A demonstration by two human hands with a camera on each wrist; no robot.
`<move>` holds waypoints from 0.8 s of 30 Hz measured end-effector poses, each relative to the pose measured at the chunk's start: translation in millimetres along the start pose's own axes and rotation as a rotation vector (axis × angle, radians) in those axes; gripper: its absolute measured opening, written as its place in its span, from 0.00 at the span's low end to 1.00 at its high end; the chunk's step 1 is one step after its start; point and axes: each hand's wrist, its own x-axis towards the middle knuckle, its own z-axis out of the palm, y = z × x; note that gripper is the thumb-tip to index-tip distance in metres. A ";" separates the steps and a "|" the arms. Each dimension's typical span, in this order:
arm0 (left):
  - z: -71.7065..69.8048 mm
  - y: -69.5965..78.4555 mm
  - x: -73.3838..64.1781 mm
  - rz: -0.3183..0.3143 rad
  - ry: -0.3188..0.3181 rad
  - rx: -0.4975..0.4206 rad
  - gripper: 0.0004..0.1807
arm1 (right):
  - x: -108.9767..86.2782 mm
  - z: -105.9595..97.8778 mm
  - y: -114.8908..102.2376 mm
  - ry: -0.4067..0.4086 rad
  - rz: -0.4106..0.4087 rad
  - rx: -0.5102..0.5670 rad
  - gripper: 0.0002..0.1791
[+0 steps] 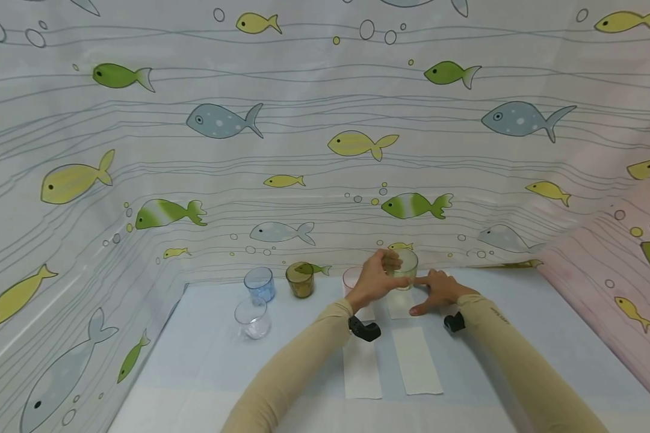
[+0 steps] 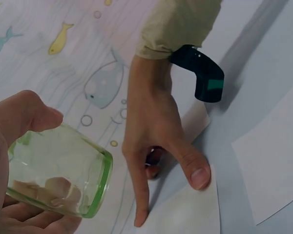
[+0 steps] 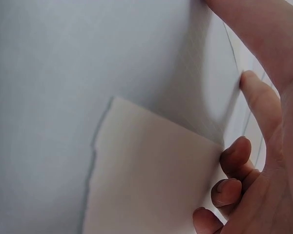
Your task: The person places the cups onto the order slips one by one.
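My left hand (image 1: pixel 376 278) holds a pale green glass (image 2: pixel 71 168) with fingers and thumb around its sides. In the left wrist view the glass looks tilted, its green rim toward the right. Right beside it, my right hand (image 1: pixel 440 291) has its thumb and index finger stretched out at the edges of a white paper strip (image 1: pixel 399 308). The other fingers (image 3: pixel 227 192) of that hand are bent and hold nothing. Behind the left hand a pink-rimmed glass (image 1: pixel 351 276) is partly hidden.
To the left stand a blue glass (image 1: pixel 259 285), an amber glass (image 1: pixel 301 281) and a clear glass (image 1: pixel 252 319). More white paper strips lie nearer on the table, one at left (image 1: pixel 362 374) and one at right (image 1: pixel 418 362). A fish-patterned curtain (image 1: pixel 325 171) rises behind the table.
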 end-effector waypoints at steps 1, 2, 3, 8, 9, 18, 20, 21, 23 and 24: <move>1.9 -0.2 0.3 -0.005 -0.002 0.014 0.37 | -0.2 -0.4 -0.5 0.001 0.002 0.004 0.62; 3.8 -0.4 0.4 -0.008 -0.002 0.027 0.37 | -0.1 -0.8 -0.8 0.001 0.004 0.009 0.62; 5.7 -0.5 0.4 -0.009 0.000 0.044 0.37 | 0.0 -1.0 -0.9 0.003 0.005 0.012 0.62; 15.0 -1.4 -0.1 -0.005 0.041 0.137 0.39 | 0.6 -1.6 0.0 0.011 -0.010 0.010 0.61; 16.8 -2.1 -0.1 -0.007 0.050 0.151 0.39 | 0.8 -1.4 0.4 0.013 -0.012 0.009 0.60; 32.0 -18.4 1.8 -0.032 0.086 0.191 0.39 | -1.5 0.1 -0.6 0.022 -0.012 0.019 0.59; 35.4 -22.6 1.9 -0.040 0.100 0.209 0.39 | -2.5 -0.1 -1.7 0.022 -0.010 0.029 0.60; 36.9 -24.5 1.5 -0.046 0.108 0.216 0.39 | -3.0 -0.3 -2.1 0.022 -0.007 0.034 0.60; 39.8 -28.1 0.9 -0.058 0.122 0.223 0.39 | -3.2 -0.3 -2.7 0.024 -0.005 0.044 0.60; 41.3 -30.0 0.7 -0.065 0.129 0.227 0.39 | -3.4 -0.3 -2.7 0.025 -0.005 0.046 0.61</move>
